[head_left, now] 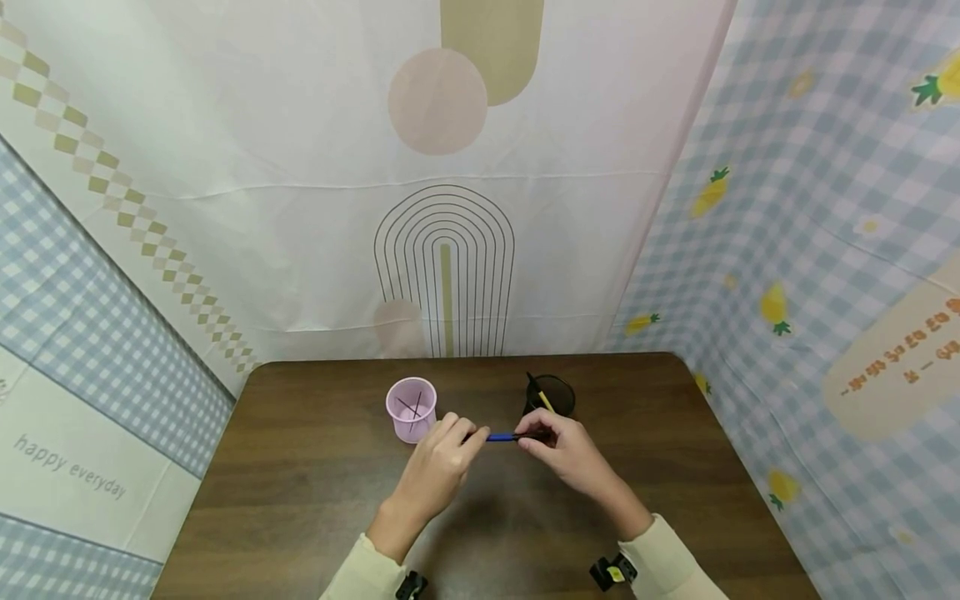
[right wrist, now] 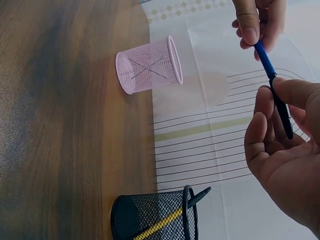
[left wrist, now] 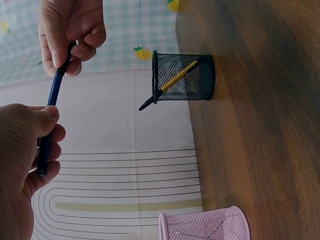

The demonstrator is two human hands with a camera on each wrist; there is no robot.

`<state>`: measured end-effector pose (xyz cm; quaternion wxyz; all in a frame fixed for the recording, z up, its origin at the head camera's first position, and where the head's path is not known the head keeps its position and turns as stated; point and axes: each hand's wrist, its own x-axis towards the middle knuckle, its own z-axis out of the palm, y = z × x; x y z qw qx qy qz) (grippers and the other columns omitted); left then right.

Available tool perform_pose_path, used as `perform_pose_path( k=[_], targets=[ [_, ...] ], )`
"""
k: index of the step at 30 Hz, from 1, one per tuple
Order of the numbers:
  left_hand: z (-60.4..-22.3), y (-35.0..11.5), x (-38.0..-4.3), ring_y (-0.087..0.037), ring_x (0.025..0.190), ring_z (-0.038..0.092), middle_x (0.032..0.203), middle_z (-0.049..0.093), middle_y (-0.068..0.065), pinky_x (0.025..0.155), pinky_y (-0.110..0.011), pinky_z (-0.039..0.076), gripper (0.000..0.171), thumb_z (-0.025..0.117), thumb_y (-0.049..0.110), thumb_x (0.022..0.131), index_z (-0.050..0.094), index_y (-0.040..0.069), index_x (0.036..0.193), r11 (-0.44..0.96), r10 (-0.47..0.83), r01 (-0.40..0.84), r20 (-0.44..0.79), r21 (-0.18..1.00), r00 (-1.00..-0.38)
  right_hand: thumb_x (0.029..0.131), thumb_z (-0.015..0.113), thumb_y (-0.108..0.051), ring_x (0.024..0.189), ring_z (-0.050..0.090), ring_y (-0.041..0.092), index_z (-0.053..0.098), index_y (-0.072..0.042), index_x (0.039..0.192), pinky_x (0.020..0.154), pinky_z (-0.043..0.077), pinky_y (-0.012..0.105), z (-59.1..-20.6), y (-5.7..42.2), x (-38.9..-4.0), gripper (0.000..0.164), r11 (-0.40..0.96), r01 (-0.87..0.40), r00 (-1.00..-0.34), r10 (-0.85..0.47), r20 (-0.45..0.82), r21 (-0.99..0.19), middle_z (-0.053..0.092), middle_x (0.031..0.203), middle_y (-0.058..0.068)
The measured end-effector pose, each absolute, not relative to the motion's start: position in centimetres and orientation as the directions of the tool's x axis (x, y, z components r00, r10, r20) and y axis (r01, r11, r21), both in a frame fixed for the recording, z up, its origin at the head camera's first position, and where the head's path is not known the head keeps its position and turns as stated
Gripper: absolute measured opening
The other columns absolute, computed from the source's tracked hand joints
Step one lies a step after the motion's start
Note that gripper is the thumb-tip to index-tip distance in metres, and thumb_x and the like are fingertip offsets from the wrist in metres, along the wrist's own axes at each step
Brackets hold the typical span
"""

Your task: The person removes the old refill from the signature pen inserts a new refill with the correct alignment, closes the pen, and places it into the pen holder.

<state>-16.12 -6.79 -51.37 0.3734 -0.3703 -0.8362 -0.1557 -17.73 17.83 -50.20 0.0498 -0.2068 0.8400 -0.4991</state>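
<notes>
Both hands hold one blue and black pen [head_left: 501, 437] above the table between two mesh cups. My left hand [head_left: 441, 461] grips its blue barrel [left wrist: 53, 92], with the thumb on top and fingers curled underneath. At the black end [right wrist: 281, 107], my right hand [head_left: 567, 452] pinches the pen between thumb and fingers. Behind the right hand is a black mesh pen cup [left wrist: 210, 77]. A yellow and black pen [left wrist: 176, 80] leans in it, its dark tip past the rim. The pink mesh cup [head_left: 411, 432] stands by the left hand.
Thin dark crossed lines [right wrist: 149, 68] show in the pink cup. Both cups stand on a brown wooden table [head_left: 300, 475]. A white printed cloth [head_left: 315, 267] hangs behind its far edge, and blue checked cloth [head_left: 787, 208] hangs at the sides.
</notes>
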Motion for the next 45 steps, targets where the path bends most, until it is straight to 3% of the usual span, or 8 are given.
perform_pose_path(
  k=[7, 12, 18, 23, 30, 37, 45],
  targets=[
    [-51.43, -6.8, -16.14, -0.017, 0.076, 0.053, 0.087, 0.065, -0.003, 0.065, -0.027, 0.045, 0.02, 0.062, 0.001, 0.093, 0.078, 0.004, 0.104, 0.676, 0.5, 0.737, 0.741, -0.009, -0.449, 0.094, 0.074, -0.008, 0.082, 0.064, 0.011, 0.068, -0.016, 0.108, 0.07, 0.056, 0.024, -50.3, 17.71, -17.58, 0.017, 0.379, -0.305, -0.909, -0.39, 0.148, -0.874, 0.07, 0.103, 0.004],
    [-51.45, -6.84, -16.16, -0.017, 0.076, 0.053, 0.088, 0.065, -0.003, 0.065, -0.027, 0.046, 0.019, 0.065, 0.0, 0.092, 0.078, 0.004, 0.105, 0.676, 0.502, 0.737, 0.738, -0.011, -0.45, 0.097, 0.072, -0.015, 0.095, 0.071, 0.023, 0.063, -0.011, 0.118, 0.078, 0.059, 0.026, -50.35, 17.59, -17.6, 0.023, 0.348, -0.28, -0.91, -0.394, 0.131, -0.895, 0.07, 0.108, 0.007],
    [-51.54, -6.87, -16.15, -0.018, 0.076, 0.053, 0.088, 0.065, -0.003, 0.066, -0.027, 0.046, 0.021, 0.061, 0.001, 0.093, 0.078, 0.004, 0.105, 0.68, 0.501, 0.733, 0.74, -0.017, -0.448, 0.106, 0.059, -0.028, 0.075, 0.069, 0.018, 0.07, -0.011, 0.11, 0.068, 0.059, 0.029, -50.27, 17.59, -17.77, 0.02, 0.416, -0.162, -0.937, -0.348, 0.009, -0.895, 0.072, 0.093, 0.012],
    [-51.61, -6.88, -16.12, -0.018, 0.076, 0.053, 0.087, 0.065, -0.003, 0.065, -0.027, 0.046, 0.021, 0.06, 0.002, 0.095, 0.078, 0.004, 0.104, 0.68, 0.5, 0.733, 0.744, -0.021, -0.443, 0.106, 0.058, -0.029, 0.071, 0.068, 0.019, 0.072, -0.011, 0.1, 0.066, 0.06, 0.034, -50.45, 17.82, -17.89, 0.023, 0.432, -0.157, -0.931, -0.365, -0.013, -0.888, 0.073, 0.083, 0.011],
    [-51.58, -6.94, -16.09, -0.018, 0.076, 0.053, 0.087, 0.065, -0.003, 0.065, -0.027, 0.046, 0.02, 0.06, 0.002, 0.095, 0.078, 0.005, 0.104, 0.681, 0.502, 0.732, 0.742, -0.022, -0.445, 0.103, 0.064, -0.023, 0.07, 0.064, 0.015, 0.071, -0.014, 0.1, 0.062, 0.055, 0.026, -50.51, 17.78, -17.87, 0.013, 0.411, -0.2, -0.933, -0.358, 0.044, -0.89, 0.071, 0.084, 0.008],
    [-51.5, -6.97, -16.06, -0.018, 0.076, 0.053, 0.087, 0.065, -0.003, 0.065, -0.027, 0.046, 0.019, 0.062, 0.003, 0.095, 0.078, 0.004, 0.105, 0.677, 0.498, 0.736, 0.741, -0.006, -0.451, 0.098, 0.071, -0.018, 0.07, 0.062, 0.021, 0.071, -0.015, 0.102, 0.059, 0.051, 0.025, -50.51, 17.7, -17.68, 0.005, 0.372, -0.253, -0.932, -0.341, 0.122, -0.893, 0.068, 0.086, 0.012],
    [-51.44, -7.01, -16.04, -0.017, 0.075, 0.053, 0.087, 0.065, -0.003, 0.065, -0.026, 0.046, 0.019, 0.06, 0.006, 0.098, 0.078, 0.003, 0.104, 0.675, 0.494, 0.738, 0.744, 0.0, -0.451, 0.095, 0.073, -0.013, 0.073, 0.06, 0.008, 0.07, -0.017, 0.103, 0.062, 0.052, 0.024, -50.54, 17.73, -17.53, 0.009, 0.37, -0.292, -0.927, -0.338, 0.165, -0.882, 0.07, 0.096, 0.001]
  ],
)
